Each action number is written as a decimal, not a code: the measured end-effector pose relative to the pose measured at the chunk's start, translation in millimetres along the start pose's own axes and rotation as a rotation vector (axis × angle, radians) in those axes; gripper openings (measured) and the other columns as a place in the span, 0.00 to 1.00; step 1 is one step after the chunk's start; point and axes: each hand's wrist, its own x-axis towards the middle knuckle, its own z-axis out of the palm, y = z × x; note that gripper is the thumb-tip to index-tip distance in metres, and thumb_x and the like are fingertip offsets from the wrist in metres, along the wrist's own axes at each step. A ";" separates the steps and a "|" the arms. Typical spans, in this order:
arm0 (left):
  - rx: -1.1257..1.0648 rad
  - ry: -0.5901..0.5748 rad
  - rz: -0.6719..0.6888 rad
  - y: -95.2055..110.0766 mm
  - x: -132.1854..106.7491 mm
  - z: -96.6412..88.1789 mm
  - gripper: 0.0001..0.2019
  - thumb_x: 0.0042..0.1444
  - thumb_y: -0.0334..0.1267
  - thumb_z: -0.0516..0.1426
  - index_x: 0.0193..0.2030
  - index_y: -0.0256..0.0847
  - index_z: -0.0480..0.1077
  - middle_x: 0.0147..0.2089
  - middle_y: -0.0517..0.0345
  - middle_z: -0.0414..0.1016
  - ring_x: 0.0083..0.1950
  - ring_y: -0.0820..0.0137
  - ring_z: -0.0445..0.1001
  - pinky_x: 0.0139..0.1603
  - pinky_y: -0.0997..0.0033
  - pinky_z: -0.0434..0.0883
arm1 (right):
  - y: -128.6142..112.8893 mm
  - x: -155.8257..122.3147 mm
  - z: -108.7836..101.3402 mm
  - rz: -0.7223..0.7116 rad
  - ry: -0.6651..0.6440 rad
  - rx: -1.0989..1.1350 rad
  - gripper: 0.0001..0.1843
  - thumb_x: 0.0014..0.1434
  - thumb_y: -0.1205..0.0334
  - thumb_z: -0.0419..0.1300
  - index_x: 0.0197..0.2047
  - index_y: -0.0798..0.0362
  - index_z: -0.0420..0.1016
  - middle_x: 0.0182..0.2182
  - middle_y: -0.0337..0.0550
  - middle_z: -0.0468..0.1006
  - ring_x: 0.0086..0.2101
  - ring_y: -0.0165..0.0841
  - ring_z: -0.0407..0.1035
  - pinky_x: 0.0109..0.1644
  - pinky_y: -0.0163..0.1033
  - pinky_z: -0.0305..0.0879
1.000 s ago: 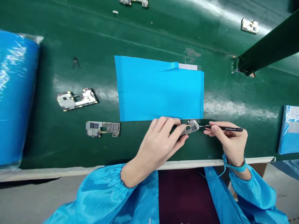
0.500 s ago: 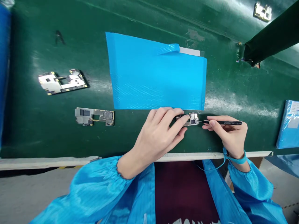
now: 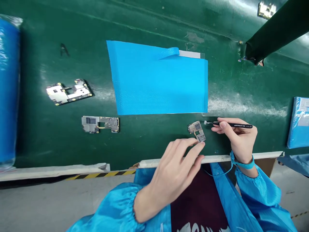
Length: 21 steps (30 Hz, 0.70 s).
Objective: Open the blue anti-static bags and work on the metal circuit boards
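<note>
A small circuit board (image 3: 196, 131) lies slanted near the bench's front edge. My left hand (image 3: 177, 162) has its fingertips closed at the board's lower end, while the rest of the board shows. Black tweezers (image 3: 238, 125) are pinched in my right hand (image 3: 238, 137), pointing left. At their tip is a small pale square piece (image 3: 205, 122), just right of the board's upper end and apart from it. A blue wristband (image 3: 246, 164) with a cord is around my right wrist.
Two circuit boards, a grey one (image 3: 100, 124) and a silvery one (image 3: 69, 92), lie at left. A blue padded sheet (image 3: 159, 83) lies mid-bench. Blue wrapped packs flank the bench, left (image 3: 8, 93) and right (image 3: 299, 124). A dark covered arm (image 3: 275, 33) juts in upper right, near another board (image 3: 266, 10).
My left hand has drawn back toward the bench edge, and the board has turned to a slant. The tweezers have come away from the board, now with the pale piece at their tip.
</note>
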 end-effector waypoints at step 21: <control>0.188 0.262 -0.028 -33.5 5.6 26.4 0.11 0.68 0.41 0.69 0.50 0.41 0.75 0.44 0.51 0.84 0.45 0.59 0.76 0.45 0.58 0.65 | -2.9 -29.2 22.8 0.081 0.045 0.109 0.09 0.66 0.55 0.79 0.45 0.50 0.91 0.36 0.44 0.88 0.36 0.45 0.87 0.40 0.40 0.90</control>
